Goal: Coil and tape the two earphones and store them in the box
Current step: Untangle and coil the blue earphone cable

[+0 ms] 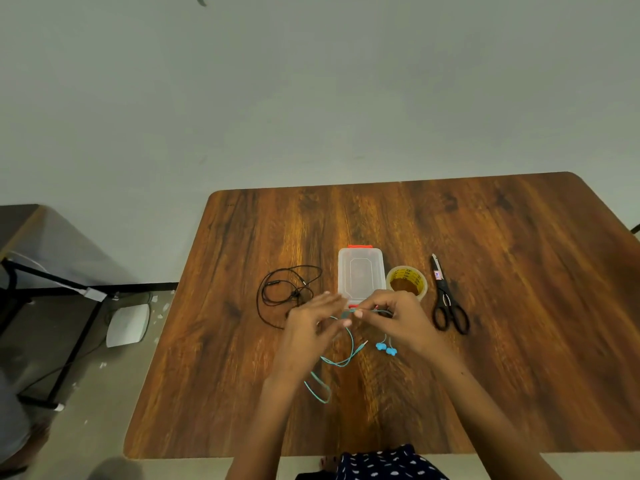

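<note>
A plain workroom or office corner

A wood-grain table (485, 237) stands against a bare pale wall (311, 98); at the left a second desk on black metal legs (24, 237), loose cables and a white device (127, 324) sit on the concrete floor.

A wooden table (485, 341) stands against a pale wall (311, 98), grey floor (104, 393) beside.

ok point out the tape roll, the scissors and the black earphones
tape roll (407, 283), head view, on its top rim
scissors (447, 296), head view, near the pivot
black earphones (277, 293), head view, on the coiled cable
</note>
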